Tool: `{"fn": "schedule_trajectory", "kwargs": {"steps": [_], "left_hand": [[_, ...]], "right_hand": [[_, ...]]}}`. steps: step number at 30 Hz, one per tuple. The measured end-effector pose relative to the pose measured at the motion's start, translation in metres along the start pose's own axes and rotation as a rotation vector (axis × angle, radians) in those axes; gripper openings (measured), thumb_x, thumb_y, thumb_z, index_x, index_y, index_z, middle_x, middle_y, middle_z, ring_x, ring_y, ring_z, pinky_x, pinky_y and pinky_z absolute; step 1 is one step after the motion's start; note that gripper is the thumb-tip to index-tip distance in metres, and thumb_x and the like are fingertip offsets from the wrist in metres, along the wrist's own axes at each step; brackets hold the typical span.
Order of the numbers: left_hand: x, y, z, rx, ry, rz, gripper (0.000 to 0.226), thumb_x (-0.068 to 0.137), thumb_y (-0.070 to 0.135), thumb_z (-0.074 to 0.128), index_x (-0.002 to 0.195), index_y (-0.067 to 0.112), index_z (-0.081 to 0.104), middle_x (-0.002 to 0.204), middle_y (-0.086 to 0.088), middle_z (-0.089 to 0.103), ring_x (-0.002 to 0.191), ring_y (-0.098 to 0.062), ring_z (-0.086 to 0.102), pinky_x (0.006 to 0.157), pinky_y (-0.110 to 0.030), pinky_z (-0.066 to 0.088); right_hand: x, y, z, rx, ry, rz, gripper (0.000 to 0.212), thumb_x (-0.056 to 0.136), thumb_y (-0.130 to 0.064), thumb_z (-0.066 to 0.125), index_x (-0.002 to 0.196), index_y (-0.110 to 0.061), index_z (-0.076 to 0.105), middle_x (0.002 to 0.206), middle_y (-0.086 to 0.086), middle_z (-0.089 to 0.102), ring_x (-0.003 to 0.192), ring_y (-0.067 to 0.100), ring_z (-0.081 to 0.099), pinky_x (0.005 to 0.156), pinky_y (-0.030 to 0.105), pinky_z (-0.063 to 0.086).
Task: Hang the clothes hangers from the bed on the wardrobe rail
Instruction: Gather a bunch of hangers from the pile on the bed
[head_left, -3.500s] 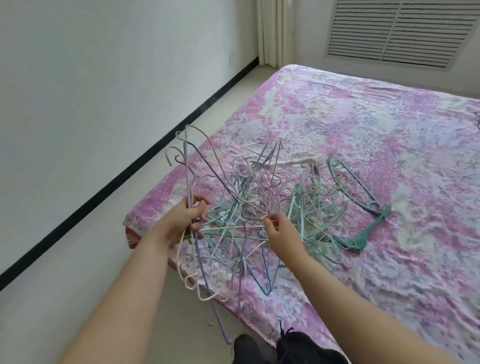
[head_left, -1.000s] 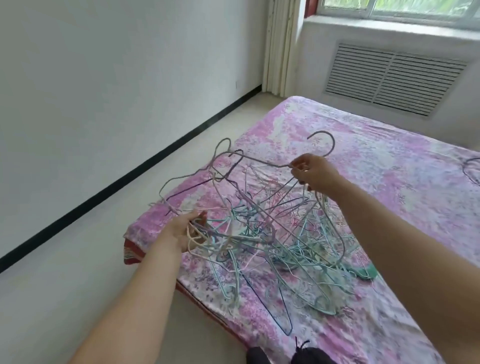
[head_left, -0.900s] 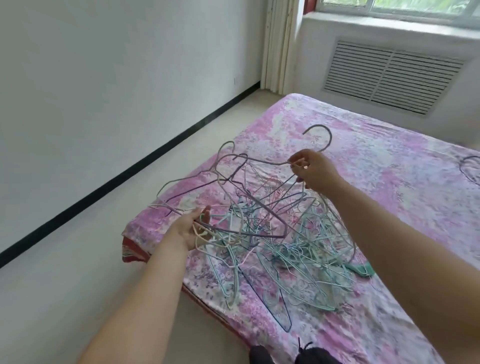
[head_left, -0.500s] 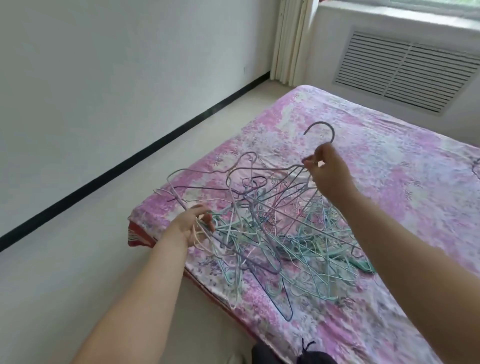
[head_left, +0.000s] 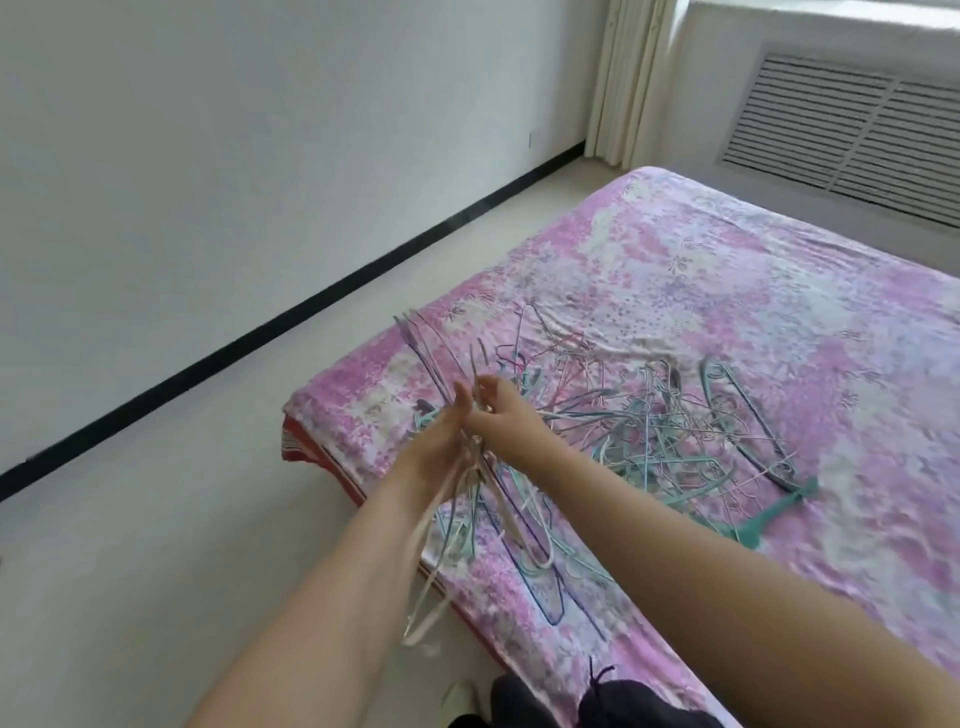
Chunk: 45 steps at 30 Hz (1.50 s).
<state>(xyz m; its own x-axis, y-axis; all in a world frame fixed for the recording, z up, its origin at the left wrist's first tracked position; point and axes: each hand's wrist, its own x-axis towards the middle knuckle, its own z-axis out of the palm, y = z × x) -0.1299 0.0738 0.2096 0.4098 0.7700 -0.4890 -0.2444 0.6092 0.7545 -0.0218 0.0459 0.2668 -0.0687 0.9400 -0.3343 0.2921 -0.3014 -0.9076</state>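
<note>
From the head camera, the left hand (head_left: 441, 441) is clenching a bundle of hangers (head_left: 457, 499) at the near left corner of the bed (head_left: 727, 270), while the right hand (head_left: 498, 415) is pinching wires beside it. The tangled pile (head_left: 665, 431) is lying just right, likely snagging any lifted hanger and dragging others floorward. Fingers are blurring; the wardrobe rail is sitting outside the frame.

The bed sheet (head_left: 727, 291) carries a pink, white and lilac floral print; on it, the wire hangers (head_left: 639, 431) are pale blue, mint, pink, cream and purple, beside a teal plastic hanger (head_left: 769, 514); beyond the bed, cream curtain (head_left: 631, 78)
</note>
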Motion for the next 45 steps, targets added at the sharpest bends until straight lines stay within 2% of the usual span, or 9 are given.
{"fn": "schedule_trajectory", "kwargs": {"steps": [5,9,12,16,23,30,34,39,45], "left_hand": [[-0.017,-0.008,0.019,-0.016,0.027,-0.026,0.051,0.094,0.049,0.04,0.089,0.009,0.072,0.087,-0.012,0.068,0.072,-0.022,0.069,0.06,-0.032,0.057],[-0.029,-0.023,0.026,-0.031,0.065,-0.001,0.06,0.088,0.048,0.049,0.121,-0.001,0.056,0.076,-0.011,0.065,0.067,-0.023,0.066,0.063,-0.035,0.056],[-0.034,-0.028,0.038,-0.044,0.107,0.02,0.045,0.095,0.042,0.046,0.112,0.001,0.056,0.05,-0.002,0.052,0.05,-0.019,0.059,0.053,-0.031,0.054],[-0.038,-0.03,0.05,0.013,0.116,0.005,0.029,0.095,0.03,0.047,0.105,0.004,0.057,0.049,0.001,0.059,0.045,-0.012,0.059,0.047,-0.027,0.053],[-0.026,-0.029,0.057,0.168,0.212,-0.22,0.012,0.088,0.02,0.056,0.091,0.008,0.058,0.052,-0.005,0.056,0.042,-0.015,0.055,0.053,-0.027,0.042],[-0.028,-0.055,0.021,0.21,0.467,-0.377,0.016,0.091,0.015,0.06,0.076,0.011,0.057,0.047,0.0,0.055,0.038,-0.008,0.051,0.041,-0.018,0.041],[-0.051,-0.07,-0.003,0.081,0.462,-0.436,0.02,0.093,0.007,0.053,0.074,0.009,0.056,0.061,-0.004,0.061,0.032,-0.004,0.045,0.035,-0.013,0.037],[-0.071,-0.093,-0.002,0.34,0.476,-0.39,0.025,0.093,0.017,0.061,0.072,0.019,0.046,0.048,0.008,0.042,0.034,-0.002,0.037,0.04,-0.014,0.031],[-0.088,-0.087,-0.017,0.556,0.488,-0.255,0.018,0.085,0.023,0.072,0.083,0.017,0.054,0.045,0.007,0.035,0.036,-0.007,0.029,0.046,-0.017,0.027]], "right_hand": [[-0.029,0.007,-0.014,-0.513,-0.129,-0.187,0.053,0.094,-0.013,0.041,0.143,-0.006,0.022,0.112,0.023,0.06,0.096,0.034,0.06,0.069,0.033,0.042],[-0.038,0.008,-0.039,-0.789,-0.196,-0.312,0.037,0.095,-0.017,0.045,0.131,-0.009,0.035,0.107,0.017,0.063,0.089,0.033,0.059,0.068,0.036,0.044],[-0.045,0.014,-0.048,-0.91,-0.163,-0.373,0.039,0.095,-0.016,0.045,0.132,-0.011,0.033,0.102,0.013,0.065,0.085,0.032,0.06,0.07,0.037,0.043],[-0.049,0.028,-0.055,-0.825,-0.136,-0.388,0.042,0.096,-0.039,0.048,0.129,-0.016,0.039,0.1,0.005,0.07,0.097,0.028,0.063,0.102,0.041,0.032],[-0.053,0.08,-0.058,-0.663,0.131,-0.448,0.036,0.099,-0.045,0.038,0.13,-0.031,0.05,0.099,0.002,0.072,0.092,0.03,0.065,0.069,0.034,0.046],[-0.033,0.094,-0.064,-0.74,0.017,-0.383,0.036,0.096,-0.044,0.04,0.097,-0.025,0.07,0.079,-0.001,0.07,0.07,0.022,0.062,0.056,0.027,0.045],[0.009,0.115,-0.082,-0.823,0.114,-0.295,0.037,0.096,-0.043,0.043,0.121,-0.022,0.059,0.122,0.005,0.063,0.114,0.026,0.054,0.085,0.037,0.047],[0.066,0.161,-0.072,-1.251,-0.454,-0.06,0.117,0.067,-0.08,0.056,0.153,-0.022,0.002,0.161,0.005,-0.002,0.147,0.035,0.001,0.115,0.061,0.009],[0.058,0.25,-0.053,-1.264,-0.53,0.204,0.099,0.081,-0.039,0.07,0.152,-0.017,0.005,0.15,0.015,0.027,0.133,0.034,0.036,0.104,0.049,0.04]]}}
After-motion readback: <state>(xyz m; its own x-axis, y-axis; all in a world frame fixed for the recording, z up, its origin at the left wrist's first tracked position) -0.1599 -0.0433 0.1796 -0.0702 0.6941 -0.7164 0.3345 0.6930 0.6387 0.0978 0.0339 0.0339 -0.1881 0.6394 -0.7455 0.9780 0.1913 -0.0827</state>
